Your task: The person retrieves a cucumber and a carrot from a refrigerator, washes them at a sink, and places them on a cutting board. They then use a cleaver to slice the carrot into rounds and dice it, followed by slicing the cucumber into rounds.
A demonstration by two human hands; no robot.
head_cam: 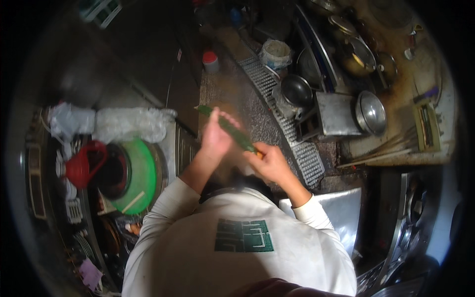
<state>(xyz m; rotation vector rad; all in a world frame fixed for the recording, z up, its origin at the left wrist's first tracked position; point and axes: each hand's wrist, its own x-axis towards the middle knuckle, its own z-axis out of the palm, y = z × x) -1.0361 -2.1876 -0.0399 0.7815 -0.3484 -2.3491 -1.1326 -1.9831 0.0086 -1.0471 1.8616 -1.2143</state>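
A long dark green cucumber (235, 133) lies slantwise across both hands, in mid-air over the floor in front of my white top. My left hand (219, 135) is around its upper part, with the thumb along it and the fingertips showing on the far side. My right hand (265, 157) is closed at the lower end, where a small orange-yellow piece shows between the fingers; what that piece is, I cannot tell. The palm side of the right hand is hidden.
To the left stand a green round board (144, 174), a red plastic jug (83, 167) and plastic bags (130, 122) on a counter. A floor drain grate (308, 163) runs ahead. To the right are a metal stand (336, 115), a steel bowl (371, 111) and a bucket (276, 55).
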